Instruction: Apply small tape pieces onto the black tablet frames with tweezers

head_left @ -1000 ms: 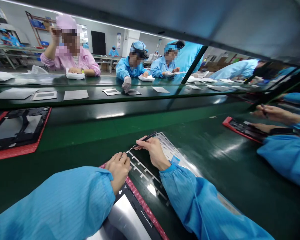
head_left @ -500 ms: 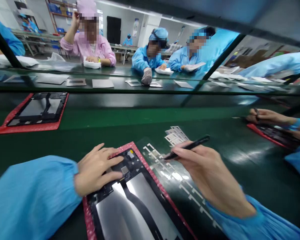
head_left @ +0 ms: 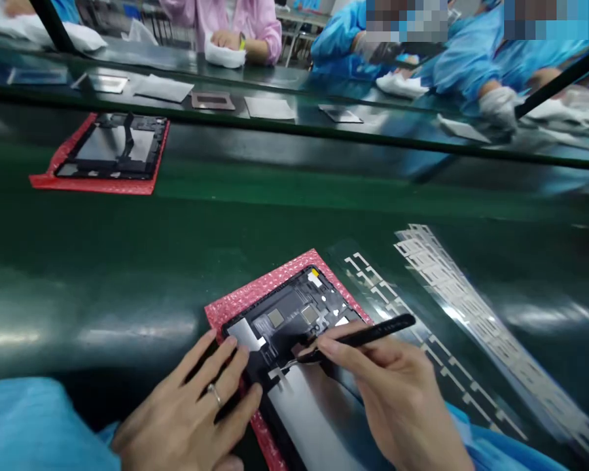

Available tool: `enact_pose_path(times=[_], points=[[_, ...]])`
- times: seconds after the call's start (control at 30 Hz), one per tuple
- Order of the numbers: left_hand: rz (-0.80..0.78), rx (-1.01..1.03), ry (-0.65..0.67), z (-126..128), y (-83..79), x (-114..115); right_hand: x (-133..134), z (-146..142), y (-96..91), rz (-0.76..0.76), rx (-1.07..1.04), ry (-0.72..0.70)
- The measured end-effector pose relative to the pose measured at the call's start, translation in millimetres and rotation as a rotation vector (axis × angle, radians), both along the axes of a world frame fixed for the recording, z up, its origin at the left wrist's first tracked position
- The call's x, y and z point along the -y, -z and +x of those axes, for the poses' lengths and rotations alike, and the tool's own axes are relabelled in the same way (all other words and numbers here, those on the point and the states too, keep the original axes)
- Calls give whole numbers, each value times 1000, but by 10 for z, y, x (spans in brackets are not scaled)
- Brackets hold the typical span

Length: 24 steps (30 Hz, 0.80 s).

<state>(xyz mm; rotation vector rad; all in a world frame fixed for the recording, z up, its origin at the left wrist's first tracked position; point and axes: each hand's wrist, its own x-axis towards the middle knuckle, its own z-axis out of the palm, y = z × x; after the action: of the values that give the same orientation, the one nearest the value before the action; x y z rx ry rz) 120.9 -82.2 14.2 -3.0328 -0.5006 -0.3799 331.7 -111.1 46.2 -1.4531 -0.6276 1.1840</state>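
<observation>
An opened tablet [head_left: 287,337], with its circuit boards and silver battery plate showing, lies face down on red bubble wrap [head_left: 265,288] in front of me. My right hand [head_left: 397,386] pinches black tweezers [head_left: 377,330]. Their tips touch down near the top of the silver plate, by a small pale sticker [head_left: 281,376]. Part of the tablet is hidden beneath this hand. My left hand [head_left: 191,405] rests with spread fingers on the tablet's left edge and holds nothing. Right of the tablet lies a clear sheet of white L-shaped stickers [head_left: 383,288].
Further right is a fanned stack of sticker strips [head_left: 471,314]. Another opened tablet [head_left: 118,147] on red wrap lies at the far left of the green bench [head_left: 255,229]. Behind a dark rail [head_left: 275,131], co-workers handle white cloths and flat panels.
The tweezers have moved from the sticker sheet onto the tablet. My left hand has shifted from the tablet's upper part to its left edge. The view has tilted down.
</observation>
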Motion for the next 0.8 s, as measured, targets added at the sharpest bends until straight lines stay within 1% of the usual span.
enact_pose_path(times=[0.03, 0.07, 0.13, 0.27, 0.4, 0.47, 0.57, 0.8], points=[[18, -8, 33, -11, 22, 6, 3, -18, 28, 1, -9, 1], [21, -6, 34, -18, 45, 10, 11, -30, 53, 0, -11, -1], [1, 27, 8, -21, 88, 16, 37, -39, 92, -9, 2, -7], [-47, 76, -1, -11, 158, 43, 99, -32, 132, -47, 1, -50], [-92, 152, -34, -33, 238, 93, 111, -33, 155, -41, 17, -66], [-114, 157, -35, -47, 270, 106, 102, -38, 168, -41, 36, -74], [-128, 146, -19, -55, 299, 102, 89, -46, 185, -33, 68, -101], [-135, 143, -3, -51, 298, 86, 90, -54, 189, -23, 33, -126]])
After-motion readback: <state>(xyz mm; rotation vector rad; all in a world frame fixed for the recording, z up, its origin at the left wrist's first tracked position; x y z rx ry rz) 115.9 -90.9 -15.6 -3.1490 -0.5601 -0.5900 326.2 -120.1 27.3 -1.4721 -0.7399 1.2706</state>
